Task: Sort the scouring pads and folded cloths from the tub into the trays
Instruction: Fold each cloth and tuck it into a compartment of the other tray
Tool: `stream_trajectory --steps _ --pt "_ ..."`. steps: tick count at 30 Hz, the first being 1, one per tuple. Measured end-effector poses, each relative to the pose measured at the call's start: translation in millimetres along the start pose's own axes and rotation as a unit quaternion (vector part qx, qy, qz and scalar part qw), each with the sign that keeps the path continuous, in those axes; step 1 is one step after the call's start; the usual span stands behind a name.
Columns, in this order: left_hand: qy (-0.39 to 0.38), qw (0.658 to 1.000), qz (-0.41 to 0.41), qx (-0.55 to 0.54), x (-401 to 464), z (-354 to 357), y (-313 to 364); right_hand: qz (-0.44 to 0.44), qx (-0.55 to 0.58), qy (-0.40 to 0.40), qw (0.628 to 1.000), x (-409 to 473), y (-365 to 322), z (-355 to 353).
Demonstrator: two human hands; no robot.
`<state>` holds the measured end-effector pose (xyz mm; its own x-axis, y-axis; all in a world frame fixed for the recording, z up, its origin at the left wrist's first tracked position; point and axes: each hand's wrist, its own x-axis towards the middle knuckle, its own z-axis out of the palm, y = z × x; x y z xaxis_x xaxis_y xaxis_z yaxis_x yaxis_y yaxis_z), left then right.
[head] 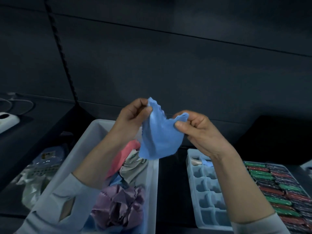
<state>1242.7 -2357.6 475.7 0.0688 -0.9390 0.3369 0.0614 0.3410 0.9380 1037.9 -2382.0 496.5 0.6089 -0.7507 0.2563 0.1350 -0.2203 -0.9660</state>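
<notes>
I see the dark table (172, 183) spread below both hands, well under the grip. The white tub (81, 159) sits beneath my left forearm, down and left of where the cloth is held. It is heaped with loose cloths: a pink one (121, 157) just below the held piece, a grey one (135, 168) beside that, and a crumpled mauve one (121, 205) nearer me. Down and right of the grip, under my right wrist, lies the pale compartment tray (207, 195); a small blue scrap (207, 163) and something pale sit in its far cells, though I cannot tell exactly what they are. Further right is a tray of pads (276, 188), packed in rows of green and red. Off to the left of the tub is a clear plastic bag (40, 166), and far left on the dark surface a white device (8, 119) with cables.

The blue cloth (158, 137) hangs in the air between the hands, above the gap between tub and compartment tray. My left hand (133, 115) pinches its upper left corner between thumb and curled fingers. My right hand (199, 130) pinches the upper right corner, thumb pressed on top. The cloth sags from those two corners, its lower edge dangling just over the tub's right rim.
</notes>
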Motion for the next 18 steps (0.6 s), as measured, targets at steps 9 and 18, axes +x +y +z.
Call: stream_trajectory --steps 9,18 --pt "-0.087 0.996 0.008 0.021 -5.7 24.8 8.8 -0.052 -0.071 0.082 0.993 12.0 -11.2 9.7" --pt "0.054 0.994 -0.046 0.083 -8.8 21.3 2.3 -0.031 -0.11 0.112 0.987 15.6 -5.9 -2.1"
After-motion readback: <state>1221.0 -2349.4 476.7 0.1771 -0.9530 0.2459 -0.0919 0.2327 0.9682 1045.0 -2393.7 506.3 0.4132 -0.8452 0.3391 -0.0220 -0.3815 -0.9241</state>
